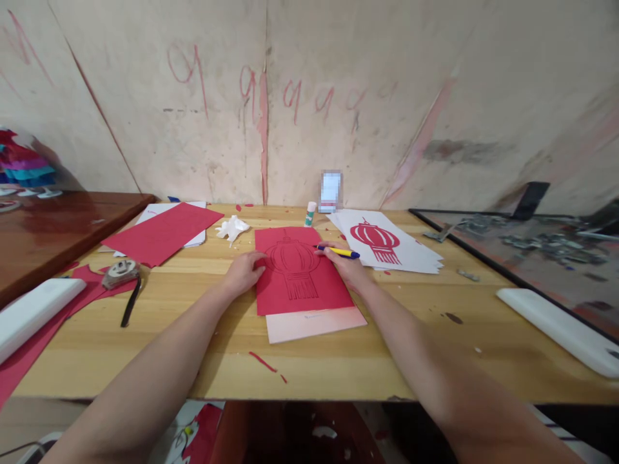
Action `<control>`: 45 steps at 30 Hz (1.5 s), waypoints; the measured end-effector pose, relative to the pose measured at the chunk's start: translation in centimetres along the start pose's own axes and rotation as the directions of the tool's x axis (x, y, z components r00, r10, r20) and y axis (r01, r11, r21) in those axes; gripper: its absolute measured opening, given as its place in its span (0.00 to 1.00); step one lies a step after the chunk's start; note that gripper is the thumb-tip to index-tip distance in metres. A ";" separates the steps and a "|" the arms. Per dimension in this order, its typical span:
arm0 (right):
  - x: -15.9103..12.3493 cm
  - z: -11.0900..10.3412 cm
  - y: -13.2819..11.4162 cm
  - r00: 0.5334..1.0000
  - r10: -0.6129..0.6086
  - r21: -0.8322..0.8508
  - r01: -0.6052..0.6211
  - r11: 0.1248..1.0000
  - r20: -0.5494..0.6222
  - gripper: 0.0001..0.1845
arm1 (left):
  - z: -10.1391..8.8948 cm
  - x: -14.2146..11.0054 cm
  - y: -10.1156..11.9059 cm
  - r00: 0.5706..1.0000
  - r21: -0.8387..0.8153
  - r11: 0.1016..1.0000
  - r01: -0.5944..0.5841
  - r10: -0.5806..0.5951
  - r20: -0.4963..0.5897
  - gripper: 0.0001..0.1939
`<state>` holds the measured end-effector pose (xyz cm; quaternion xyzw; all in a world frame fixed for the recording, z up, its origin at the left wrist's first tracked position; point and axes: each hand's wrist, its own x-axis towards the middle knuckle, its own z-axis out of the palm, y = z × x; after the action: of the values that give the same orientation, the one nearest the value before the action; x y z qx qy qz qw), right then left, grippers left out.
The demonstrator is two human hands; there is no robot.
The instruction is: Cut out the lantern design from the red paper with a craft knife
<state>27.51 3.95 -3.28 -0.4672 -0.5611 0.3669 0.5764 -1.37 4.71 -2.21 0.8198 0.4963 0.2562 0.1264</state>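
A red sheet (309, 287) with a lantern outline drawn on it lies in the middle of the wooden table (387, 348), on top of a pale pink sheet (314, 324). My left hand (244, 270) rests with curled fingers on the red sheet's left edge. My right hand (345, 265) lies at the sheet's right edge, closed on a yellow and blue pen (341, 252) whose tip points left over the drawing.
A stack of white sheets with a red lantern cut-out (377, 241) lies right of the hands. A glue stick (310, 213) and crumpled tissue (232, 228) sit behind. More red paper (162, 234) and a tape measure (120, 273) lie left. White bars (561, 328) flank the table.
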 end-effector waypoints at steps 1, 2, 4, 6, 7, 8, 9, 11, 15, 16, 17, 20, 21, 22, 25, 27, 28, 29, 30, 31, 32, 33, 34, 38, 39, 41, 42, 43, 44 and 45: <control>-0.1 0.0 0.0 1.000 -0.003 -0.020 0.003 1.000 0.008 0.19 | 0.0 0.0 0.0 1.000 0.000 1.000 0.010 -0.010 -0.001 0.18; -0.3 0.0 0.0 1.000 -0.009 -0.047 0.010 0.999 0.013 0.18 | 0.0 0.0 0.1 1.000 0.002 1.000 0.016 -0.016 -0.002 0.18; -0.4 0.0 -0.1 0.999 -0.029 -0.114 0.031 0.993 0.019 0.16 | -0.1 -0.1 0.1 1.000 0.011 1.000 0.024 -0.024 0.004 0.18; -0.5 0.1 -0.2 0.998 -0.045 -0.172 0.050 0.984 0.033 0.15 | -0.1 -0.1 0.2 0.999 0.023 0.999 0.034 -0.034 0.017 0.18; -0.6 0.1 -0.4 0.998 -0.051 -0.188 0.057 0.981 0.040 0.14 | -0.1 -0.1 0.2 0.999 0.027 0.999 0.040 -0.041 0.024 0.18; -0.6 0.1 -0.5 0.998 -0.056 -0.195 0.063 0.979 0.043 0.14 | -0.1 -0.1 0.2 0.998 0.029 0.998 0.048 -0.049 0.031 0.18; -0.6 0.1 -0.7 0.997 -0.064 -0.197 0.071 0.978 0.042 0.14 | -0.1 0.0 0.2 0.998 0.029 0.998 0.054 -0.055 0.035 0.18; -0.8 0.2 -1.1 0.996 -0.084 -0.193 0.088 0.977 0.033 0.13 | -0.1 0.0 0.2 0.997 0.025 0.998 0.059 -0.060 0.039 0.19; -1.1 0.3 -1.7 0.995 -0.093 -0.227 0.097 0.969 0.027 0.12 | -0.3 0.1 0.3 0.999 0.013 0.999 0.049 -0.049 0.020 0.19; -1.1 0.3 -1.9 0.995 -0.093 -0.244 0.098 0.965 0.031 0.12 | -0.3 0.1 0.3 0.999 0.004 0.999 0.047 -0.047 0.015 0.19; -1.2 0.3 -2.0 0.995 -0.096 -0.259 0.101 0.960 0.034 0.12 | -0.3 0.1 0.3 0.999 -0.010 0.999 0.048 -0.048 0.013 0.19; -1.4 0.3 -2.6 0.992 -0.119 -0.281 0.126 0.951 0.041 0.12 | -0.2 0.2 0.3 0.997 -0.067 0.995 0.080 -0.080 -0.001 0.19; -1.4 0.2 -2.8 0.991 -0.126 -0.288 0.132 0.949 0.039 0.12 | -0.1 0.2 0.2 0.995 -0.087 0.992 0.095 -0.095 -0.005 0.19; -1.4 0.1 -3.0 0.991 -0.131 -0.297 0.136 0.945 0.037 0.12 | 0.0 0.2 0.1 0.994 -0.107 0.988 0.108 -0.110 -0.006 0.19; -1.4 -0.2 -3.3 0.992 -0.123 -0.326 0.127 0.937 0.034 0.12 | 0.4 0.3 -0.3 0.990 -0.159 0.978 0.137 -0.138 0.007 0.19; -1.3 -0.5 -3.3 0.993 -0.115 -0.320 0.118 0.940 0.031 0.12 | 0.7 0.3 -0.5 0.990 -0.190 0.972 0.141 -0.141 0.013 0.19; -1.2 -0.6 -3.2 0.993 -0.111 -0.311 0.114 0.944 0.027 0.12 | 0.8 0.3 -0.6 0.990 -0.200 0.970 0.139 -0.139 0.013 0.19; -1.2 -0.7 -3.1 0.994 -0.108 -0.300 0.109 0.948 0.021 0.12 | 0.8 0.3 -0.6 0.991 -0.206 0.969 0.135 -0.136 0.012 0.19; -1.1 -0.7 -3.0 0.994 -0.107 -0.291 0.106 0.951 0.012 0.12 | 0.8 0.3 -0.6 0.991 -0.208 0.969 0.130 -0.131 0.009 0.19; -1.1 -0.7 -3.0 0.994 -0.108 -0.286 0.105 0.952 0.004 0.12 | 0.8 0.3 -0.5 0.992 -0.201 0.971 0.127 -0.129 0.007 0.19; -1.1 -0.8 -3.0 0.994 -0.113 -0.283 0.107 0.953 -0.004 0.12 | 0.7 0.3 -0.5 0.992 -0.186 0.975 0.124 -0.126 0.003 0.19; -1.1 -0.7 -3.1 0.993 -0.120 -0.281 0.112 0.953 -0.011 0.11 | 0.6 0.3 -0.4 0.992 -0.161 0.979 0.124 -0.126 -0.005 0.18; -1.2 -0.7 -3.2 0.992 -0.127 -0.278 0.117 0.953 -0.020 0.11 | 0.5 0.3 -0.2 0.991 -0.127 0.984 0.126 -0.129 -0.017 0.18; -1.4 0.0 -3.9 0.989 -0.138 -0.238 0.122 0.964 -0.052 0.10 | -0.1 0.3 0.2 0.989 0.026 0.990 0.139 -0.137 -0.052 0.15; -1.4 0.3 -4.1 0.990 -0.131 -0.213 0.116 0.970 -0.058 0.11 | -0.2 0.3 0.2 0.990 0.056 0.989 0.137 -0.135 -0.050 0.16; -1.4 1.1 -4.9 0.994 -0.097 -0.136 0.088 0.987 -0.057 0.13 | -0.3 0.2 0.4 0.991 0.102 0.986 0.134 -0.132 -0.029 0.17; -1.3 1.5 -5.4 0.996 -0.072 -0.082 0.067 0.994 -0.051 0.14 | -0.4 0.2 0.5 0.991 0.117 0.984 0.135 -0.134 -0.012 0.18; -1.2 2.0 -6.0 0.998 -0.045 -0.032 0.044 0.998 -0.041 0.15 | -0.4 0.1 0.6 0.990 0.127 0.983 0.135 -0.137 0.007 0.18; -1.0 2.5 -6.7 0.999 -0.029 0.002 0.029 1.000 -0.015 0.16 | -0.4 0.1 0.7 0.990 0.131 0.982 0.135 -0.139 0.023 0.18; -0.8 3.0 -7.3 1.000 -0.031 0.026 0.031 0.999 0.002 0.16 | -0.4 0.0 0.8 0.990 0.130 0.982 0.135 -0.141 0.032 0.18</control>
<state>23.73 1.45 3.19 -0.4505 -0.5644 0.3658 0.5872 -1.00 4.34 -1.52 0.7949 0.5645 0.1979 0.1013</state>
